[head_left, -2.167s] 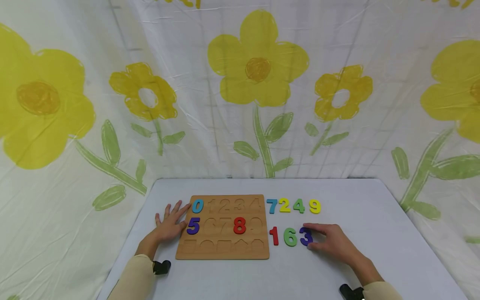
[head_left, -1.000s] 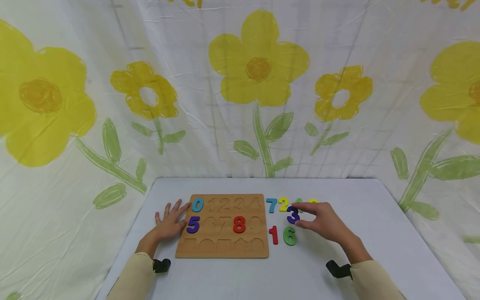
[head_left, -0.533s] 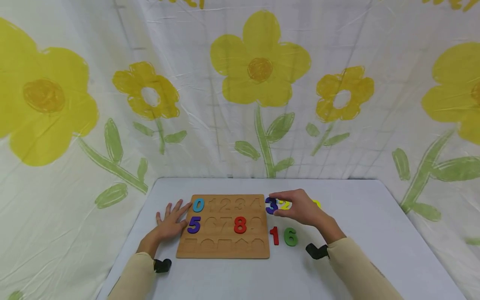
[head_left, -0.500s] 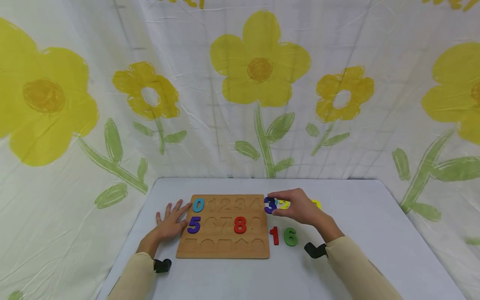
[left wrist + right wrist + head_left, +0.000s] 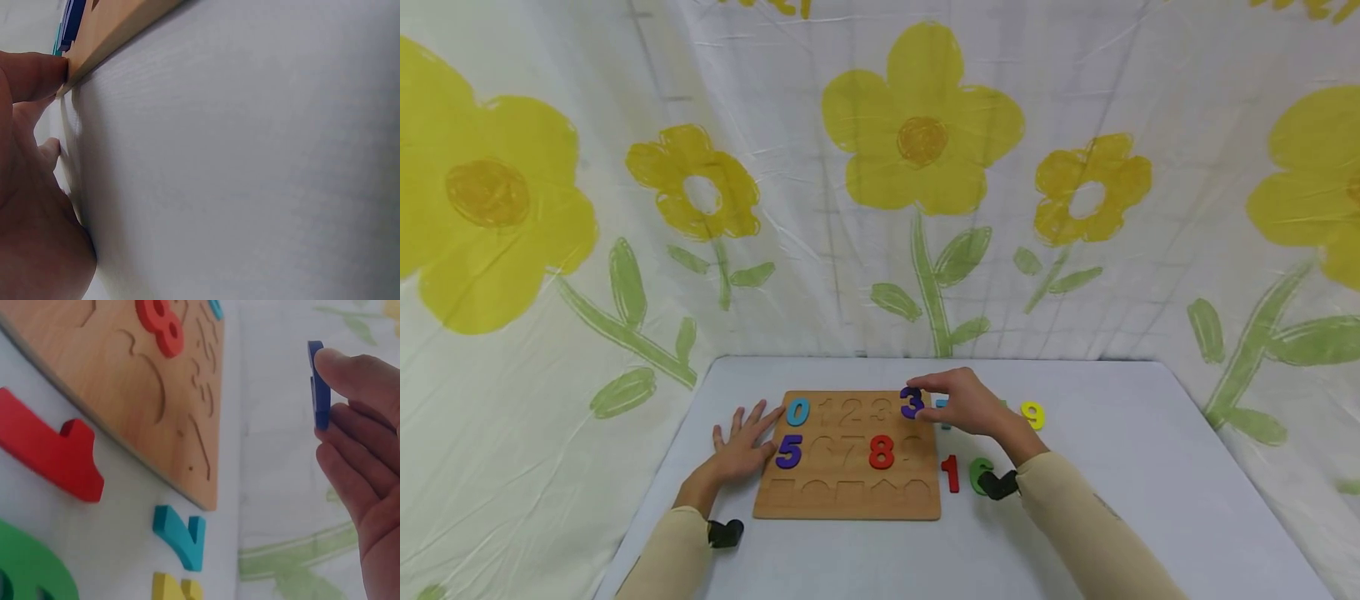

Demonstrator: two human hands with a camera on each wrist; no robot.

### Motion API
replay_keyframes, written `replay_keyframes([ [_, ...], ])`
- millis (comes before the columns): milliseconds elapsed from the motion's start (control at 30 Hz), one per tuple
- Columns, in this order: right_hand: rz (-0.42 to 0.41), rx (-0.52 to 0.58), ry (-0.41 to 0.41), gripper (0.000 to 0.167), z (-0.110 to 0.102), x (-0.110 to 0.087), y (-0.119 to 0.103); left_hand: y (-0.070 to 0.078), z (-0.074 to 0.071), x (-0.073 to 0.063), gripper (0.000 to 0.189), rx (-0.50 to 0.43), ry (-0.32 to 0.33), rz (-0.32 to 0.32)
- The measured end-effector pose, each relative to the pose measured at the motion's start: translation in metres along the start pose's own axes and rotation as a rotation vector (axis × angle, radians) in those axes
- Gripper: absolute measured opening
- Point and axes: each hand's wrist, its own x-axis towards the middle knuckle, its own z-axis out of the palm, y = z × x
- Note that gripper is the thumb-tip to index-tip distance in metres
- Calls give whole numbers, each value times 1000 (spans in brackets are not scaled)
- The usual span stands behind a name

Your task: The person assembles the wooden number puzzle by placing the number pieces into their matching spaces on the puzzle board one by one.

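My right hand (image 5: 962,403) pinches a purple number 3 (image 5: 912,403) between thumb and fingers, over the top right corner of the wooden number puzzle board (image 5: 846,505). In the right wrist view the number 3 (image 5: 320,387) is seen edge-on, raised above the board. My left hand (image 5: 741,454) lies with fingers spread at the board's left side, its thumb and a fingertip touching the edge. A blue 0 (image 5: 797,412), a purple 5 (image 5: 788,452) and a red 8 (image 5: 882,452) sit in the board among carved number and shape recesses.
Right of the board lie a red 1 (image 5: 951,473), a green 6 (image 5: 979,476) and a yellow 9 (image 5: 1033,415). A blue 7 (image 5: 181,536) and a yellow piece (image 5: 175,589) are partly behind my right hand in the head view. A flowered cloth (image 5: 805,275) hangs behind the white table.
My right hand has picked up the purple 3 from the table's lower row and carried it left and away from me, over the board's corner. The left hand stays in place.
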Motion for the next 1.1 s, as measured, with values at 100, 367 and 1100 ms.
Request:
replay_keyframes([
  [100,-16,9,6,51,5,8,0,-1,0,1,68,6,-3,2],
  [367,10,51,3,50,22,26,1,-6,2,2,69,-12,21,16],
  [1100,124,33,-13,50,65,51,16,-10,6,0,67,-56,62,54],
])
